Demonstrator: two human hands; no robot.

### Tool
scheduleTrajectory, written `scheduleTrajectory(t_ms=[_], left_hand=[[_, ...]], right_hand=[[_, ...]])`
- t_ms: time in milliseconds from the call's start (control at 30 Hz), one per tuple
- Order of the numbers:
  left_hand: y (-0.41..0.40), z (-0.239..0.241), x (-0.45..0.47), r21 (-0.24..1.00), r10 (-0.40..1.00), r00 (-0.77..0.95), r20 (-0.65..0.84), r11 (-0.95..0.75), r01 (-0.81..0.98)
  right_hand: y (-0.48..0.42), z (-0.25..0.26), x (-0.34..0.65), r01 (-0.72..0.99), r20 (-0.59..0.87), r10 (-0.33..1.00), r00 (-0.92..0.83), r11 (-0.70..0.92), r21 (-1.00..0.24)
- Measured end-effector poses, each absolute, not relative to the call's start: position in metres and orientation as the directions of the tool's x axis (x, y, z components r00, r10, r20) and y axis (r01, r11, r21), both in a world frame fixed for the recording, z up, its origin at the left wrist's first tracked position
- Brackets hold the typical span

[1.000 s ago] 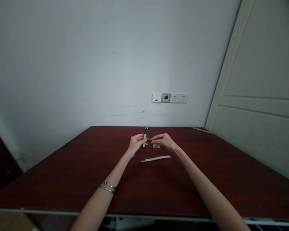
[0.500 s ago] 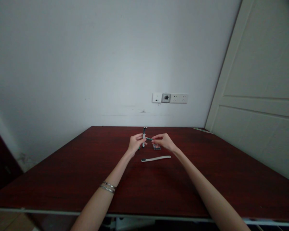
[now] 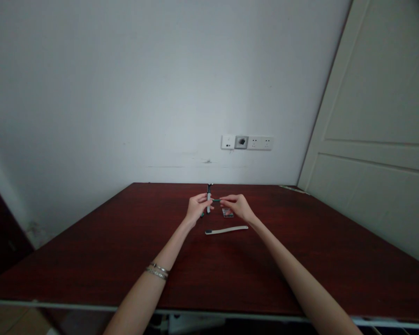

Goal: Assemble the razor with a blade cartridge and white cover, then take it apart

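My left hand (image 3: 197,208) is closed around a slim tool (image 3: 208,203) with a white handle and a dark, shiny top end, held upright. A thin green rod-like piece (image 3: 216,200) lies level between my two hands. My right hand (image 3: 238,206) pinches its right end between thumb and fingers. The rod's left end meets my left fingertips beside the handle; whether it touches the tool I cannot tell. Below my right fingers a small clear box (image 3: 227,213) sits on the table. Nearer to me lies a long, slightly curved white strip (image 3: 226,230) with a dark left end.
A dark red wooden table (image 3: 125,251) reaches back to a pale wall with several sockets (image 3: 254,143). Something small and green (image 3: 202,215) shows just beneath my left hand. A light panelled door (image 3: 377,177) stands along the right side.
Both hands stay almost in place. The green rod has turned slightly and now lies closer to level.
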State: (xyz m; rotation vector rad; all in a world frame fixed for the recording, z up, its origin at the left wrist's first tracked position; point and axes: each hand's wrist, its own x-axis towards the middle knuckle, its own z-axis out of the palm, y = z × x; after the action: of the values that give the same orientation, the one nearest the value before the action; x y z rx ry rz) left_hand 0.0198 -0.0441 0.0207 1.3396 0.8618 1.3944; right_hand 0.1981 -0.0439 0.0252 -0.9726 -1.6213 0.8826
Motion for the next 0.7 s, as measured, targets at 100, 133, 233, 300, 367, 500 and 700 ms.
scheduleTrajectory(t_ms=[100,133,233,300,367,500,700], left_hand=[[-0.0447,0.0212,0.0196,0.952,0.957,0.084,0.278,-0.262,-0.161],[-0.0448,0.0214,0.0196,0.952,0.958,0.083,0.276,-0.261,-0.159],[-0.0454,0.022,0.0196,0.953,0.958,0.081,0.273,-0.258,-0.161],[-0.0458,0.0224,0.0198,0.953,0.96,0.081,0.27,-0.254,-0.164],[-0.0461,0.0226,0.0201,0.954,0.96,0.084,0.267,-0.251,-0.166],[-0.0455,0.0229,0.0198,0.952,0.958,0.085,0.272,-0.256,-0.165],[-0.0447,0.0249,0.0169,0.94,0.944,0.052,0.326,-0.318,-0.125]], right_hand=[[-0.044,0.0236,0.1987,0.229,0.48,0.859,-0.179,0.511,-0.829],[-0.0446,0.0237,0.199,0.246,0.503,0.844,-0.185,0.536,-0.808],[-0.0466,0.0245,0.1996,0.282,0.527,0.823,-0.209,0.567,-0.774],[-0.0471,0.0244,0.1996,0.29,0.528,0.821,-0.218,0.571,-0.768],[-0.0466,0.0233,0.1994,0.288,0.528,0.821,-0.219,0.571,-0.769],[-0.0439,0.0204,0.1987,0.267,0.513,0.832,-0.211,0.554,-0.789],[-0.0428,0.0247,0.1971,0.137,0.426,0.9,-0.09,0.434,-0.89]])
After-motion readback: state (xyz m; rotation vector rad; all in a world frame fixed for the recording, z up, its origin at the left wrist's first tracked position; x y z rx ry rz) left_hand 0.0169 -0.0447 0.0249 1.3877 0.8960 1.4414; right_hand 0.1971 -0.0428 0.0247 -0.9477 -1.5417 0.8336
